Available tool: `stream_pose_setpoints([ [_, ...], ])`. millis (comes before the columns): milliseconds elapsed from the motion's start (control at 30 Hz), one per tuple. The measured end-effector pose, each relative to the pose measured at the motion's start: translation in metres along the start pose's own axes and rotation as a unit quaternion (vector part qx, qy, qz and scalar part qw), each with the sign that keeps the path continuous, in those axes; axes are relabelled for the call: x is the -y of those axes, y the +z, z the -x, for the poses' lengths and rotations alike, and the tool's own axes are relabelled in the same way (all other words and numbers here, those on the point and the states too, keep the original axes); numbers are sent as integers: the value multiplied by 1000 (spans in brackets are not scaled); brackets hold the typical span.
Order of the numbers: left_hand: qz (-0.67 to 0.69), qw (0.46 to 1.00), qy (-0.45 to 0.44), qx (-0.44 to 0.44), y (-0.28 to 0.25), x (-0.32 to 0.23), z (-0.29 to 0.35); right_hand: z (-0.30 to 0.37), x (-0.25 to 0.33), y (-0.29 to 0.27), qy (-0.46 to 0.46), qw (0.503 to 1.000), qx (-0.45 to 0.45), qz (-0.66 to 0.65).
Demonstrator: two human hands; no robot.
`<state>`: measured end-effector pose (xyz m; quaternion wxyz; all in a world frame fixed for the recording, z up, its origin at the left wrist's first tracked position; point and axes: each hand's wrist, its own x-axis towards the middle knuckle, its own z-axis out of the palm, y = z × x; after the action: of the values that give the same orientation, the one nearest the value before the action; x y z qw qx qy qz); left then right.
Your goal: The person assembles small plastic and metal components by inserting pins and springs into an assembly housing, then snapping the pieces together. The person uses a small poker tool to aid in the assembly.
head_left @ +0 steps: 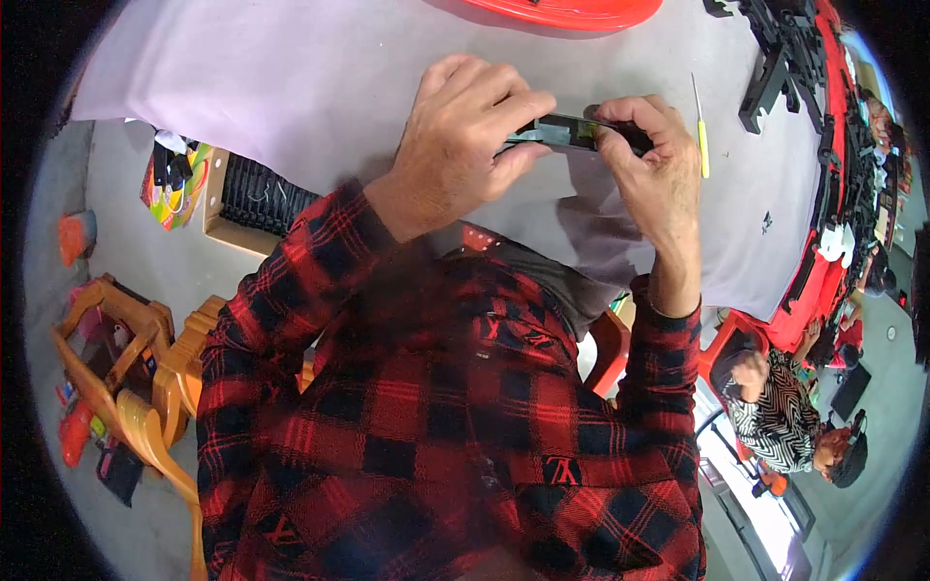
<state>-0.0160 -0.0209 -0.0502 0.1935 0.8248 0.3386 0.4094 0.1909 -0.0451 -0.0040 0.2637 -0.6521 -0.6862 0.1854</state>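
Over the cloth-covered table (320,73), a narrow black plastic part (565,132) with a pale, greenish glossy inner strip is held between both my hands. My left hand (463,126) pinches its left end between thumb and fingers. At the other end, my right hand (654,145) closes its thumb and bent fingers around the part; those fingers hide much of that end. A thin tool with a yellow handle and a slim metal shaft (703,145) lies on the cloth just right of my right hand.
A red tray (572,12) sits at the table's far edge. Black plastic parts (775,82) pile up at the far right. Left of the table, an open cardboard box (257,198) holds rows of black pieces, near a wooden chair (126,339). Another person (785,416) sits at the right.
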Motion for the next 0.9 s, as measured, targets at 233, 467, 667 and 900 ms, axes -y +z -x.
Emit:
stream_pose_setpoints([
  [233,-2,1000,-17,-2,2,1,2,-12,-9,0,75,980,113,-145],
  [467,-8,1000,-24,-6,4,1,2,-22,-9,-3,90,970,160,-157],
  [667,-23,999,-28,-13,6,1,2,-29,-7,-5,65,973,195,-105],
  [900,-1,1000,-22,-6,5,2,3,-32,-5,-4,65,968,221,-97],
])
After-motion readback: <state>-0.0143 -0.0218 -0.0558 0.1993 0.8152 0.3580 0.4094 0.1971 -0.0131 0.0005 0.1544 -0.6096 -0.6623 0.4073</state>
